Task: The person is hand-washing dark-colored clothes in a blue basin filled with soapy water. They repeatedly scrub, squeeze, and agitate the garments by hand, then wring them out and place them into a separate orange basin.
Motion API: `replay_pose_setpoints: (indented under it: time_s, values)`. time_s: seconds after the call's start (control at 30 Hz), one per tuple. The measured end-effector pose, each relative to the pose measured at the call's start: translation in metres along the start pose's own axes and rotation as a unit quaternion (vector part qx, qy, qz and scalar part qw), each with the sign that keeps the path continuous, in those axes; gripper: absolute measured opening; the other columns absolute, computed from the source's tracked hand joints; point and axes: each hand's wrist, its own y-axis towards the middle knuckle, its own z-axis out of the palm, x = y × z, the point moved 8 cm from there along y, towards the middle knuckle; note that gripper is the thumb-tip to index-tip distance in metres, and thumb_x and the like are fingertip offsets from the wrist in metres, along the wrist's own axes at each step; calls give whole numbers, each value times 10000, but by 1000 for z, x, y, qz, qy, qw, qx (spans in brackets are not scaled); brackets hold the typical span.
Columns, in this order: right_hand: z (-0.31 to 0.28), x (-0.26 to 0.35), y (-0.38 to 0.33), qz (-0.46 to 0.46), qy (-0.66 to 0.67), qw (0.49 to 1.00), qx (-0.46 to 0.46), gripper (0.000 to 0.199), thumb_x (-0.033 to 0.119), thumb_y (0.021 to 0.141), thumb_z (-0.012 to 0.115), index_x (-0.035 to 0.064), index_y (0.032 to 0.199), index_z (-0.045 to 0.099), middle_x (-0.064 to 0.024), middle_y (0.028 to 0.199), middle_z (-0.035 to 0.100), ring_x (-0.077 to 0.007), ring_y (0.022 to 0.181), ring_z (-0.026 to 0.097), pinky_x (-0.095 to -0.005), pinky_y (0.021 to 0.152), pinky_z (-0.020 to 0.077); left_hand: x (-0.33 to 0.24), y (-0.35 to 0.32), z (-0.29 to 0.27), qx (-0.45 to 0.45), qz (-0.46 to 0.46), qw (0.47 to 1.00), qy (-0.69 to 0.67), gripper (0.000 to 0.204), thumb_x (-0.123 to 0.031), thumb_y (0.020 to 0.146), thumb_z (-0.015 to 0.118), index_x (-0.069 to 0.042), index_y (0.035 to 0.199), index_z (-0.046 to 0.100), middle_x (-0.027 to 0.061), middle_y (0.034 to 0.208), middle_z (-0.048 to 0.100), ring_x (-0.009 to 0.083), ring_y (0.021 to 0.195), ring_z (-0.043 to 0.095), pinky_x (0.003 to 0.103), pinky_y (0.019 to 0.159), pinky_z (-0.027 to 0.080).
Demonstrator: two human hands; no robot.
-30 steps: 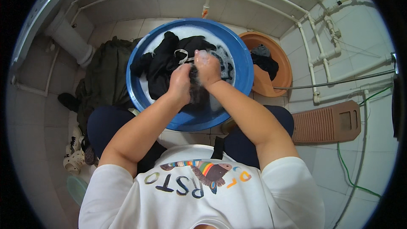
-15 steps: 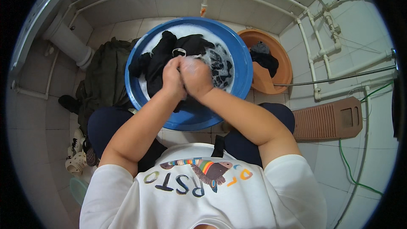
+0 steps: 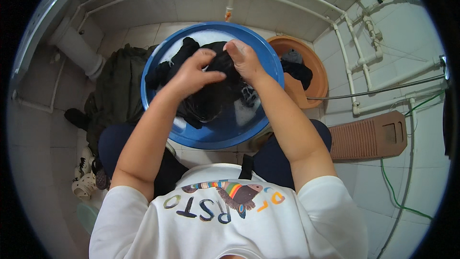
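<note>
A round blue wash basin with soapy water stands on the tiled floor in front of my knees. Dark wet clothes fill it. My left hand and my right hand are both closed on a bunch of this black cloth, held just above the water near the basin's middle. The two hands are close together, with the cloth stretched between them. More black cloth drapes toward the basin's far left rim.
An orange basin holding dark clothes sits to the right of the blue one. A brown washboard lies on the floor at right. A dark green heap lies at left, sandals near it. White pipes run along the walls.
My hands, pressed together over the cloth half a second ago, have drawn slightly apart and moved toward the basin's far side, still gripping the black cloth.
</note>
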Motion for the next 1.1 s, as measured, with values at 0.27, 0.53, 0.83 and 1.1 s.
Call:
replay_pose_setpoints:
  time_s: [0.27, 0.53, 0.83, 1.1]
  values:
    - [28, -66, -12, 46, -159, 973, 159, 321, 189, 777, 573, -5, 1032, 552, -127, 959, 593, -223, 894, 552, -298, 819, 419, 7, -9, -44, -142, -73, 807, -568, 321, -181, 779, 591, -7, 1047, 557, 130, 981, 613, 233, 921, 593, 338, 852, 459]
    - [91, 67, -62, -279, -170, 945, -5, 282, 144, 622, 647, -4, 833, 533, -137, 952, 538, -287, 838, 558, -324, 758, 454, 141, -31, -55, -357, -189, 858, -317, 325, -165, 777, 659, -2, 1017, 513, 126, 870, 592, 215, 827, 587, 327, 661, 494]
    - [28, -34, -31, -3, -67, 983, -170, 210, 254, 723, 633, 53, 707, 578, -162, 680, 579, -333, 615, 573, -380, 570, 458, 81, -35, 24, -335, -194, 823, -416, 261, -282, 861, 528, -25, 869, 573, 43, 787, 552, 130, 709, 501, 272, 666, 407]
    - [92, 41, -71, -291, -190, 934, -87, 147, 169, 683, 623, 82, 620, 523, -118, 636, 522, -315, 574, 521, -402, 507, 415, 136, -41, -21, -391, -260, 834, -290, 260, -274, 815, 556, -21, 768, 591, 66, 697, 548, 145, 672, 502, 291, 649, 408]
